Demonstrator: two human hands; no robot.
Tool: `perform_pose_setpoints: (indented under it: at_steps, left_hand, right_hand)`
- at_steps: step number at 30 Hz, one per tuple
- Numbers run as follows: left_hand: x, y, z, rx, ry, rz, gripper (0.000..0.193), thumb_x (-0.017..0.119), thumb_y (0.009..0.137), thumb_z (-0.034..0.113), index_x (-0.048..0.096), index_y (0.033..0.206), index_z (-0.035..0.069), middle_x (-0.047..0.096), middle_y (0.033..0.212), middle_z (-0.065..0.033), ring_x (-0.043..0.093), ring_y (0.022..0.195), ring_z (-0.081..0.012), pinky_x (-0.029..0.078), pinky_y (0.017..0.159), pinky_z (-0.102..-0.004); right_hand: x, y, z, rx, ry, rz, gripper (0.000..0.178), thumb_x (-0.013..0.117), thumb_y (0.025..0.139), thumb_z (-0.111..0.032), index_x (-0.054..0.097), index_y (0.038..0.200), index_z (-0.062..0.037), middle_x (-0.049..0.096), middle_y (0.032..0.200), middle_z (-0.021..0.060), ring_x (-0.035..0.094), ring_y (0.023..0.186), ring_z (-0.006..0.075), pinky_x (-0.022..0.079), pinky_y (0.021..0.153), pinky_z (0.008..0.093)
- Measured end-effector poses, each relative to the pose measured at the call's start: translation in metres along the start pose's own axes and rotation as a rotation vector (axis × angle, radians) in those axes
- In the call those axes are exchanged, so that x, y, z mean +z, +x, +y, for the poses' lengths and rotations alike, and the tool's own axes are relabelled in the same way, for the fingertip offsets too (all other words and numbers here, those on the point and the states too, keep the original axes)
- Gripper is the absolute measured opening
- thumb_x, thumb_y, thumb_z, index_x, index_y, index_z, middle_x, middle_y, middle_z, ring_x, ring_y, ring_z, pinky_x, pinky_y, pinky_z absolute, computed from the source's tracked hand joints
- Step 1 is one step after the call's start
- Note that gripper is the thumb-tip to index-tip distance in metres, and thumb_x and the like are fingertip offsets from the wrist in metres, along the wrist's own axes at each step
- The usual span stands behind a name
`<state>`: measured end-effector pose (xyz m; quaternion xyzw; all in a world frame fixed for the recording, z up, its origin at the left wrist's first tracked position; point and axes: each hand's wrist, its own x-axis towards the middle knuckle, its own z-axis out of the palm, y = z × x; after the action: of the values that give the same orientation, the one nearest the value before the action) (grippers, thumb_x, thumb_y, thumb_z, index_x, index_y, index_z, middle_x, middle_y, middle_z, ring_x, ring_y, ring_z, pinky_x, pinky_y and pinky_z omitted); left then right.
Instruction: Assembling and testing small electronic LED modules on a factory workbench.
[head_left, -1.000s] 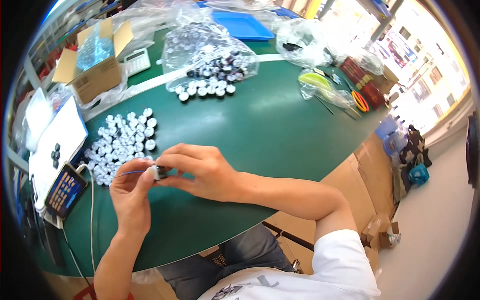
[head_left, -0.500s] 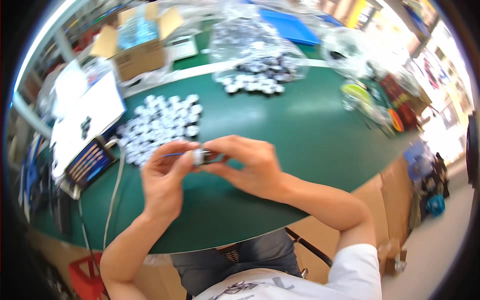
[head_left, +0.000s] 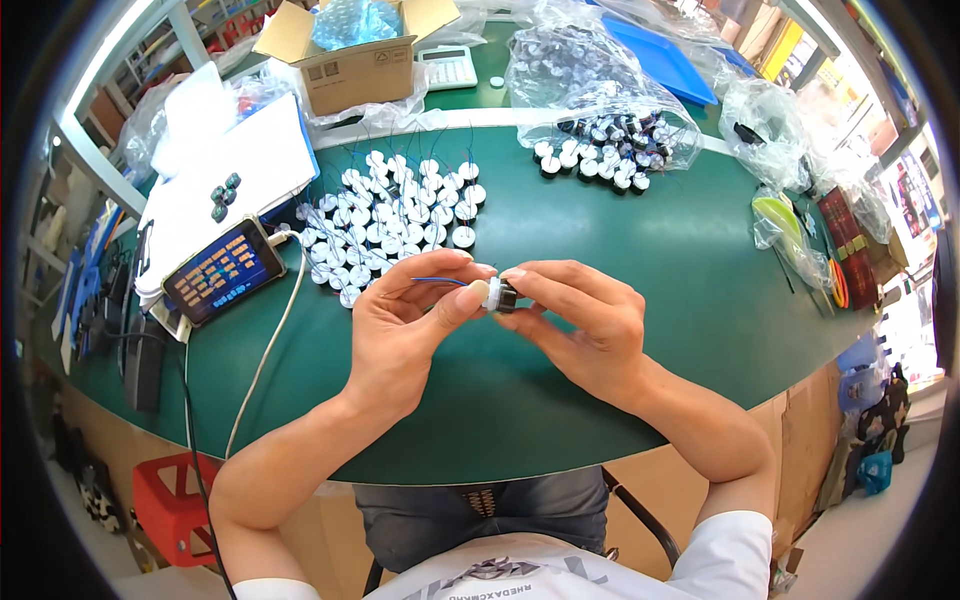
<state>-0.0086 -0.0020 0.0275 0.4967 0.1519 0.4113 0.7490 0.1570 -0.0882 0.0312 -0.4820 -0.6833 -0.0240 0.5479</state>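
Over the near middle of the green table, my left hand point(head_left: 392, 345) pinches the white end of a small black-and-white cylindrical part point(head_left: 503, 295) with a blue wire. From the other side, my right hand point(head_left: 597, 325) grips the part's black end between thumb and fingertips. The wire runs left across my left fingers. Just beyond my left hand lies a cluster of similar white-topped parts point(head_left: 400, 222), with thin wires sticking up. More such parts point(head_left: 610, 160) spill from a clear plastic bag point(head_left: 575, 70) farther right.
A lit phone point(head_left: 222, 270) with a white cable stands at left, beside a white board point(head_left: 230, 165) bearing several small dark pieces. At the back are an open cardboard box point(head_left: 360, 75), a calculator point(head_left: 448, 68) and a blue tray point(head_left: 660, 62). Bagged tools point(head_left: 785, 225) lie at right.
The whole view has shifted, so table and hands appear farther right, and the picture is sharper. Both hands keep hold of the same part, near the cluster as before.
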Motion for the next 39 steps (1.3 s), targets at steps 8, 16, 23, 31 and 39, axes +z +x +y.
perform_pose_setpoints:
  at_steps: [8, 16, 23, 31, 39]
  left_hand:
    - [0.0011, -0.0012, 0.0003, -0.029, 0.011, -0.013, 0.027, 0.07, 0.085, 0.002, 0.062, 0.111, 0.001, 0.068, 0.103, -0.0126, 0.066, 0.092, -0.0167, 0.055, 0.084, -0.0319]
    - [0.0022, -0.0019, -0.0003, 0.003, 0.02, 0.004, 0.026, 0.069, 0.085, 0.0, 0.062, 0.11, 0.001, 0.068, 0.104, -0.0126, 0.065, 0.094, -0.0167, 0.055, 0.085, -0.0312]
    - [0.0026, -0.0015, 0.0009, 0.025, 0.039, -0.034, 0.024, 0.069, 0.084, -0.002, 0.063, 0.107, 0.002, 0.068, 0.104, -0.0127, 0.065, 0.098, -0.0176, 0.054, 0.088, -0.031]
    - [0.0021, -0.002, -0.0025, 0.063, 0.075, -0.063, 0.023, 0.068, 0.084, -0.003, 0.063, 0.106, 0.0, 0.068, 0.105, -0.0131, 0.065, 0.101, -0.0189, 0.054, 0.088, -0.0303]
    - [0.006, -0.0066, -0.0077, 0.158, 0.199, -0.01, 0.02, 0.066, 0.086, -0.003, 0.064, 0.105, -0.001, 0.068, 0.106, -0.0141, 0.066, 0.098, -0.0193, 0.055, 0.086, -0.03]
  right_hand:
    - [-0.0036, 0.0013, -0.002, -0.069, -0.102, -0.004, 0.034, 0.079, 0.068, -0.002, 0.067, 0.1, -0.002, 0.069, 0.094, 0.0102, 0.068, 0.078, 0.0234, 0.055, 0.061, 0.031]
    - [-0.0043, -0.0003, -0.0013, 0.007, -0.047, -0.033, 0.032, 0.08, 0.07, -0.004, 0.067, 0.099, -0.0017, 0.07, 0.09, 0.0115, 0.068, 0.074, 0.0235, 0.056, 0.061, 0.0313]
    - [-0.0049, -0.0014, -0.0002, 0.0, -0.062, -0.037, 0.031, 0.08, 0.071, -0.006, 0.067, 0.099, -0.0011, 0.07, 0.09, 0.0122, 0.069, 0.074, 0.0242, 0.056, 0.061, 0.0315]
    - [-0.0052, -0.0028, 0.0, 0.008, -0.064, -0.041, 0.03, 0.079, 0.072, -0.007, 0.067, 0.098, -0.0008, 0.071, 0.09, 0.0118, 0.069, 0.073, 0.024, 0.056, 0.06, 0.0307]
    - [-0.0011, -0.0028, -0.0019, 0.062, -0.041, -0.022, 0.03, 0.08, 0.071, -0.007, 0.068, 0.097, 0.0009, 0.07, 0.087, 0.0129, 0.069, 0.067, 0.0236, 0.055, 0.057, 0.0291]
